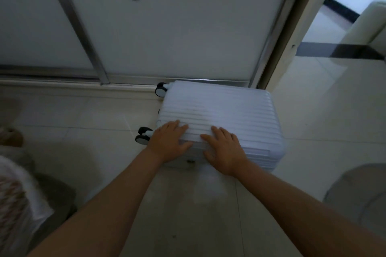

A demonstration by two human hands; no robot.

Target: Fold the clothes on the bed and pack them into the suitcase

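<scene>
While the suitcase (229,108) lies closed and flat on the floor (94,115) by the sliding door (177,37), left hand (169,142) and right hand (224,152) rest on its near edge — fingers (177,126) straight, gripping nothing — likely steadying it to open.

The single head view looks forward and steeply down, from close above the suitcase (229,106) on the floor (323,110).

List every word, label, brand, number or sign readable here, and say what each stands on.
None can be read in this view.
On the suitcase no brand or label shows; the small fitting on its near side is too blurred to read.
On the sliding door only drawn swirls, no letters.
</scene>
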